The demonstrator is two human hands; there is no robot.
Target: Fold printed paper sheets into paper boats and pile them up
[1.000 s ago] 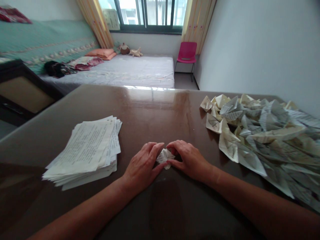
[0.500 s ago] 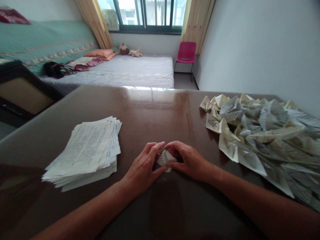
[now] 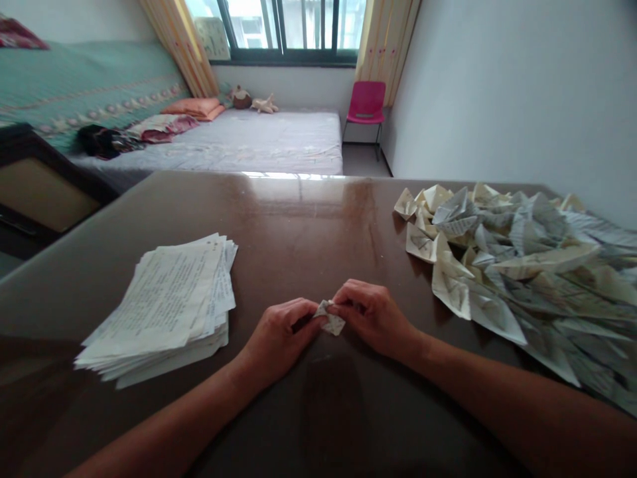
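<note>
A small folded piece of printed paper (image 3: pixel 332 323) is held just above the brown table, between my two hands. My left hand (image 3: pixel 286 328) pinches its left corner with thumb and fingers. On the other side, my right hand (image 3: pixel 373 311) grips its upper right part, the thumb pressed against the paper. The fingers cover some of the folds. To the left lies a stack of printed sheets (image 3: pixel 164 292), slightly fanned. A heap of folded paper boats (image 3: pixel 497 252) covers the right side of the table.
The glossy brown table (image 3: pixel 298 245) reaches forward to a bed (image 3: pixel 288 143). A pink chair (image 3: pixel 367 103) stands beyond it by the wall. At the far left is a dark-framed chair or cabinet (image 3: pixel 44 186).
Both hands have closed from a loose cupping into pinches on the paper's edges. The paper has turned from a raised diamond to a tilted, flatter shape. The view has shifted slightly.
</note>
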